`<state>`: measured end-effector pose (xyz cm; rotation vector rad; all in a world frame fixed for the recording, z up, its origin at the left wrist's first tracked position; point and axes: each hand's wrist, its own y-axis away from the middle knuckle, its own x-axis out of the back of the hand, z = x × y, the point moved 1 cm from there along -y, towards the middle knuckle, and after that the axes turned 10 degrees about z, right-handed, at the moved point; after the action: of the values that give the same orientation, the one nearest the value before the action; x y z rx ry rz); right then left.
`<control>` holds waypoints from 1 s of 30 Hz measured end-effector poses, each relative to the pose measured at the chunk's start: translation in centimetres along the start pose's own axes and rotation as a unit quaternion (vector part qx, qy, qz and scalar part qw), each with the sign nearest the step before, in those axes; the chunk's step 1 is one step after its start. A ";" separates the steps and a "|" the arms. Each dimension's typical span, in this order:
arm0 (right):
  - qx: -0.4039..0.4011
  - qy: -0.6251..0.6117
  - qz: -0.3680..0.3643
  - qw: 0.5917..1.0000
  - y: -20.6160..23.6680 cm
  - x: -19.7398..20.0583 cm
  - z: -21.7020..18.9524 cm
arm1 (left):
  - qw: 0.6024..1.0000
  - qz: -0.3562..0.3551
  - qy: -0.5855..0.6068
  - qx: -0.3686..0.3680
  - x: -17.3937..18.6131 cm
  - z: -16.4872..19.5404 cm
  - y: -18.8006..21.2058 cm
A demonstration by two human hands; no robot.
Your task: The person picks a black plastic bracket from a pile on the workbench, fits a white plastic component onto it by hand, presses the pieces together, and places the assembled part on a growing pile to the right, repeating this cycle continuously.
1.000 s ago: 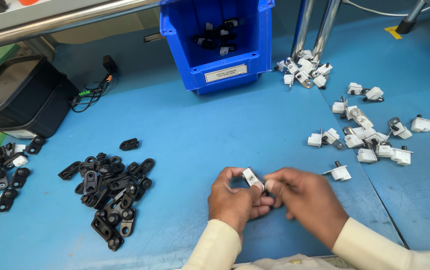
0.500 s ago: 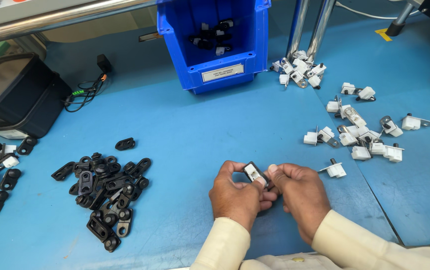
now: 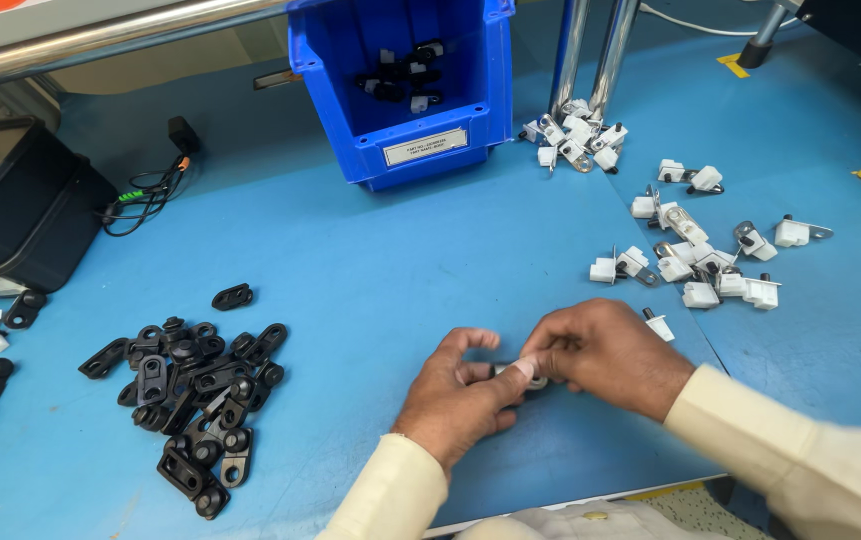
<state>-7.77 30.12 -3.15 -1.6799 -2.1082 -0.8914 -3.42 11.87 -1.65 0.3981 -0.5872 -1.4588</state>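
Both hands have dropped lower, left hand (image 3: 457, 398) and right hand (image 3: 605, 355) pinching one small part (image 3: 520, 374) together.

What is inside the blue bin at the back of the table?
The blue bin holds a few small black and white parts lying on its floor near the back. Its front wall hides the nearest strip of the floor, so anything there cannot be seen.

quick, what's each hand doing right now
Left hand: closed, pinching a small white part.
Right hand: closed on the same part.
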 end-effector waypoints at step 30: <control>-0.202 -0.397 0.165 0.880 1.5 -2.8 0.0 | 0.973 0.081 0.213 0.040 -3.3 1.5 0.2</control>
<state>-5.62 28.16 -4.33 -2.9151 -2.0176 -0.6054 -4.14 15.28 -0.79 0.6899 -0.3234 -1.1492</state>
